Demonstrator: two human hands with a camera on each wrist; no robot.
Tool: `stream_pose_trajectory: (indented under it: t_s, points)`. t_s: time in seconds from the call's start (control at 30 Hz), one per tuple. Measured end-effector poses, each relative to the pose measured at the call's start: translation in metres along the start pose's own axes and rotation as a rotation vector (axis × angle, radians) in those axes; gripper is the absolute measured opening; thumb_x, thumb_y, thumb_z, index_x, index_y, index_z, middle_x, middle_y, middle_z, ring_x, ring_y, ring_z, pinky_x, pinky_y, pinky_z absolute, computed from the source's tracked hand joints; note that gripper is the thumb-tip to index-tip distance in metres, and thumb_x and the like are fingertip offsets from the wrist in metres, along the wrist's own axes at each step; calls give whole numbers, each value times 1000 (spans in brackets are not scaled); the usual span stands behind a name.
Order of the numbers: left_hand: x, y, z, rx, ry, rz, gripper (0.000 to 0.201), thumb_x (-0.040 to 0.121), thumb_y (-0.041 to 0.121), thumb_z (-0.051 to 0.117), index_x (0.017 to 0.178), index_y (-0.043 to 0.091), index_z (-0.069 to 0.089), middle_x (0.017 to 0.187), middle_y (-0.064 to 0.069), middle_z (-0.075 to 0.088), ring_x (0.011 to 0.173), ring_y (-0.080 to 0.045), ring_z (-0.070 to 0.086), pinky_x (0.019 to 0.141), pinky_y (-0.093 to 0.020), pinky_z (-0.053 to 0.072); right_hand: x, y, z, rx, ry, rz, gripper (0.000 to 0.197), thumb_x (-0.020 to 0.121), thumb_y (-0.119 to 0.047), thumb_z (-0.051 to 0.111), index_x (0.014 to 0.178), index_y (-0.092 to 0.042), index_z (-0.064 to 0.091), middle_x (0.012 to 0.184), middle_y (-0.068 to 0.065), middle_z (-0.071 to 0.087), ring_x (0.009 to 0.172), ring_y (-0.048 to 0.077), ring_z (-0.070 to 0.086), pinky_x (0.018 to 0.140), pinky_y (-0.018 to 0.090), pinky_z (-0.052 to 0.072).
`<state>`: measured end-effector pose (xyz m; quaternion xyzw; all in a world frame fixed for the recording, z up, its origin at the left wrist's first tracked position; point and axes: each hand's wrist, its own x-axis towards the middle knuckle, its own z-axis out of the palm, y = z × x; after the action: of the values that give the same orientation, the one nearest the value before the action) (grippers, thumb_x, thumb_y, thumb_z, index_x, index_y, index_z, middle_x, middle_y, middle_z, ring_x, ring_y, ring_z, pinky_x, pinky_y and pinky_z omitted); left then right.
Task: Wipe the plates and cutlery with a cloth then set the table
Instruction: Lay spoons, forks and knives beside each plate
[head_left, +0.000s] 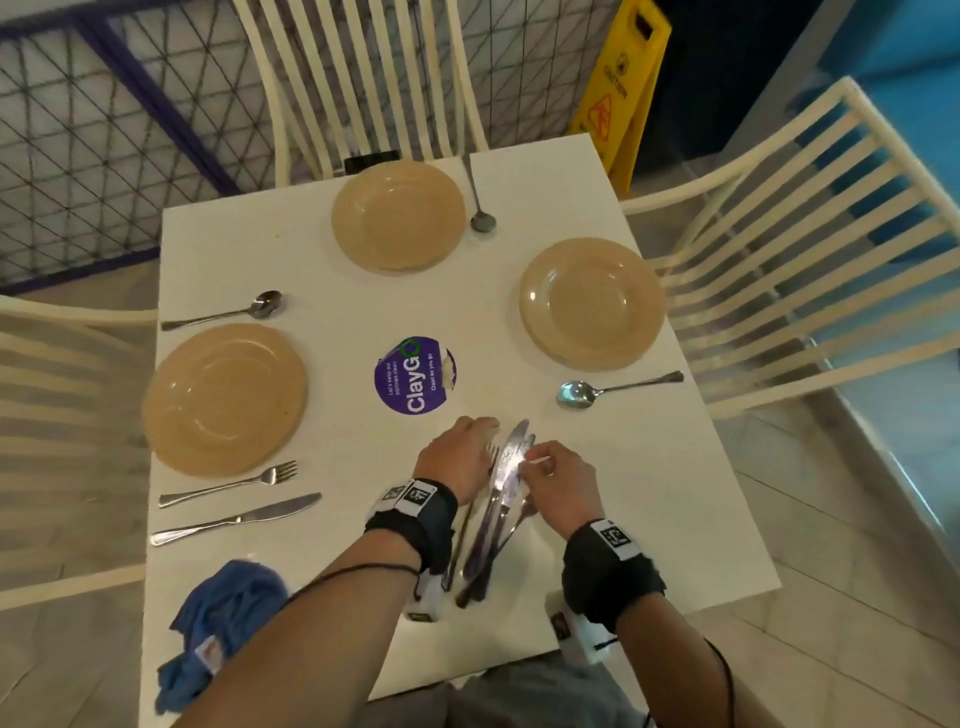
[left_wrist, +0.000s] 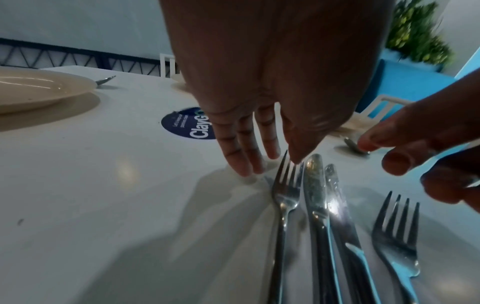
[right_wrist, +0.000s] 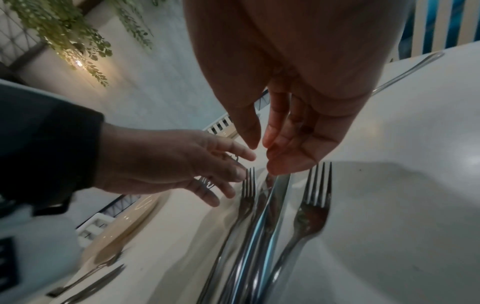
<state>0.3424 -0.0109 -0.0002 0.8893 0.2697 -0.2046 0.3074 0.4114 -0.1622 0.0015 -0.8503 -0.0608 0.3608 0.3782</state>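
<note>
Fingers (left_wrist: 242, 156) of the left hand (head_left: 457, 454) lie straight and loose, their tips on the white surface (head_left: 337, 291) just left of a fork (left_wrist: 284, 191), holding nothing. The right hand (head_left: 558, 475) hovers above the pile of cutlery (head_left: 493, 519), its fingers (right_wrist: 288, 162) relaxed and narrowly parted, the lowest tip at the point of the uppermost knife (right_wrist: 262, 226); whether it touches the blade cannot be told.

The pile, two forks and two knives, lies directly beneath both hands. A second fork (left_wrist: 397, 236) rests just right of the knives, under the right fingers. Beyond the fingertips stand two tan plates, the far plate (head_left: 397, 215) and the right-hand plate (head_left: 592, 304), each with a spoon but no fork or knife. Well to the left of the fingers, the near-left plate (head_left: 226, 397) already has spoon, fork and knife. The blue cloth (head_left: 223, 629) lies behind the left wrist, untouched.

The step in hand looks to be sorting one fork and one knife out of the pile for the next setting. Done well, the left fingers would pin the neighbouring fork flat while the right pinches a single knife by its handle, not the blade, lifting it clear so the overlapping pieces neither slide nor clatter.
</note>
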Motion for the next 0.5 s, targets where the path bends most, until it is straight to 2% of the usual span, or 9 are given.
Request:
stream_pose_trajectory:
  t_s: [0.13, 0.2, 0.3, 0.4, 0.5]
  points:
    - [7, 4, 5, 7, 30, -23, 40, 96, 16, 51, 133, 29, 54, 132, 1, 60, 113, -25, 61, 96, -40, 50, 3, 5, -5, 9, -81, -15, 10, 81, -28, 63, 77, -37, 61, 77, -2, 70, 67, 23, 71, 72, 44, 61]
    - [7, 3, 3, -26, 57, -38, 28, 96, 15, 53, 118, 29, 61, 119, 3, 66, 103, -23, 64, 90, -42, 53, 5, 7, -6, 11, -132, -19, 5, 78, -36, 61, 81, -39, 62, 80, -3, 71, 71, 22, 71, 72, 44, 61]
    - [6, -3, -3, -85, 83, -79, 18, 95, 13, 56, 104, 27, 64, 103, 4, 69, 93, -21, 65, 86, -40, 55, 7, 6, -4, -34, -209, -36, 11, 80, -38, 60, 91, -36, 63, 89, -4, 70, 77, 23, 71, 77, 44, 61]
    - [2, -13, -17, -144, 111, -107, 16, 96, 12, 57, 100, 25, 65, 100, 4, 70, 95, -20, 65, 85, -35, 54, 3, -4, 0, -73, -219, -44, 14, 86, -34, 63, 98, -28, 65, 94, -6, 69, 86, 22, 70, 86, 42, 57]
    - [-8, -26, -40, -187, 164, -122, 14, 97, 14, 57, 104, 22, 65, 104, 1, 69, 98, -21, 63, 87, -36, 54, 4, -11, 13, -111, -251, -56, 19, 89, -32, 66, 106, -23, 65, 100, -2, 69, 95, 18, 67, 93, 39, 53]
